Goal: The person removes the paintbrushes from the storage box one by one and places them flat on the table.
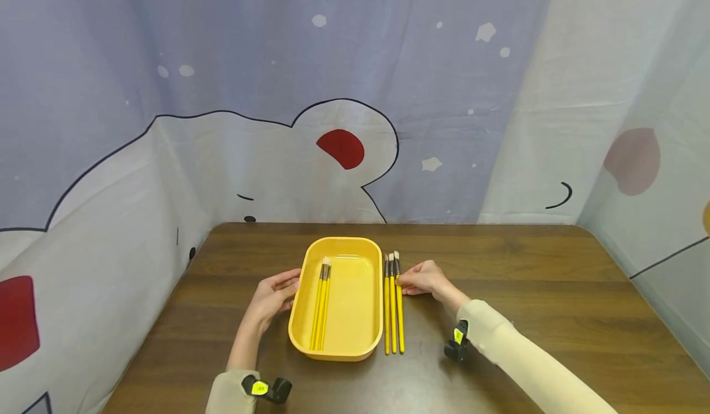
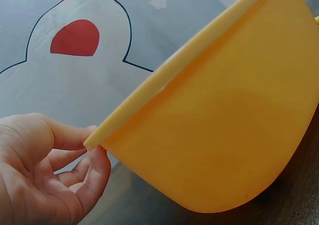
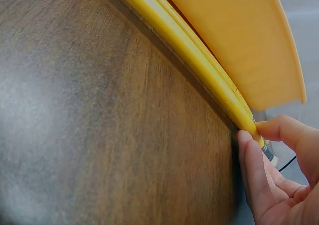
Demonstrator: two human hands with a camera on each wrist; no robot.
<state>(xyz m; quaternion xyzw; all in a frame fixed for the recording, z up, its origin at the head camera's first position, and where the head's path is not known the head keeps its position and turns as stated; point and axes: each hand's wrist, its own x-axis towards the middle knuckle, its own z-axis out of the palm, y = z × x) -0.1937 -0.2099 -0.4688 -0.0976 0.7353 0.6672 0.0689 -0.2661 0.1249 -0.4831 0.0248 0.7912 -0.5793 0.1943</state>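
A yellow plastic tray stands on the table with a small bundle of paintbrushes along its left inside, bristles toward the far end. My left hand is at the tray's left side, and the left wrist view shows thumb and fingers pinching its rim. Just right of the tray, three yellow-handled paintbrushes lie side by side, pale bristles pointing away. Of these, the rightmost paintbrush is pinched near its ferrule by my right hand. Its handle lies low along the table in the right wrist view.
The brown wooden table extends to both sides of the tray. Behind it and at the sides hangs a printed curtain with cartoon shapes. Each wrist wears a black camera mount.
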